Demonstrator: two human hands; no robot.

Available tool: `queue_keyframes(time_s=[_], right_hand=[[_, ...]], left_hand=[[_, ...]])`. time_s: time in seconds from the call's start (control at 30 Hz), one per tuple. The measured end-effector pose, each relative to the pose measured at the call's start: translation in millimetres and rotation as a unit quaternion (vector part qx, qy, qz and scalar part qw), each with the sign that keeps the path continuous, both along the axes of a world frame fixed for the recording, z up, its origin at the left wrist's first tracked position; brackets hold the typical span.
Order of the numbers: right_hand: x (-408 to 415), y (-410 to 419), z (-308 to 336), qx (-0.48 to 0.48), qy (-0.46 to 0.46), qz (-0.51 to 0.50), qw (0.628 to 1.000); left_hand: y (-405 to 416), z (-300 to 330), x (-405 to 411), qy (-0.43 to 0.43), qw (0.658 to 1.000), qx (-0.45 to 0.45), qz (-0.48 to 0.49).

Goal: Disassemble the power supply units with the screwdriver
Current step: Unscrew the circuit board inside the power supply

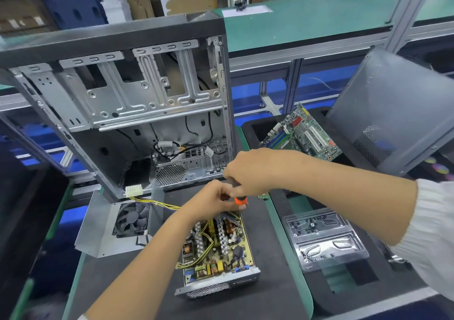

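The right hand (pixel 248 169) grips the screwdriver (pixel 239 199) over the opened power supply unit (pixel 216 251) at near centre; the left hand (pixel 213 201) pinches its shaft. Right, a clear tray (pixel 324 238) holds screws; a black bin (pixel 255 128) holds a motherboard (pixel 304 132).

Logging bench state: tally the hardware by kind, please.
Computer case: 1
Open power supply unit: 1
Removed cover with fan: 1
Motherboard: 1
Side panel: 1
Screwdriver: 1
Clear screw tray: 1
Total: 7
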State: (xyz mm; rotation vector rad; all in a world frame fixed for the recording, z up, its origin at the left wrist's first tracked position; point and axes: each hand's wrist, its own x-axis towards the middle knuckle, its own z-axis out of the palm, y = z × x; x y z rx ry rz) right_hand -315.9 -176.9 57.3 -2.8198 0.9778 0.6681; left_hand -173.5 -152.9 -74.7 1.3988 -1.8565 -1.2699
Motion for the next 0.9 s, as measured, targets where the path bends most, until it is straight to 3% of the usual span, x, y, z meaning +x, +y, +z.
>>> queue_keyframes(time_s=[0.1, 0.23, 0.33, 0.47, 0.77, 0.9], right_hand=[[-0.6, 1.8, 6.0, -0.004, 0.036, 0.063, 0.997], [-2.3, 5.5, 9.6, 0.010, 0.039, 0.074, 0.996], [-3.0, 0.6, 16.5, 0.045, 0.025, 0.011, 0.999], [-3.6, 1.0, 18.5, -0.026, 0.036, -0.044, 0.998], [3.5, 11.4, 17.8, 0.009, 0.054, 0.100, 0.994], [6.3, 5.9, 14.7, -0.011, -0.017, 0.001, 1.000]], left_hand=[[-2.4, -0.6, -0.7, -0.008, 1.000, -0.012, 0.008], [3.6, -6.6, -4.5, -0.003, 1.000, 0.000, 0.022], [4.0, -7.3, -4.2, 0.002, 1.000, -0.002, 0.016], [3.4, -8.6, -3.2, -0.017, 1.000, 0.000, 0.020], [6.5, -5.4, -2.4, 0.031, 0.999, 0.010, 0.017], [4.8, -6.9, -3.7, 0.013, 0.999, -0.030, 0.023]])
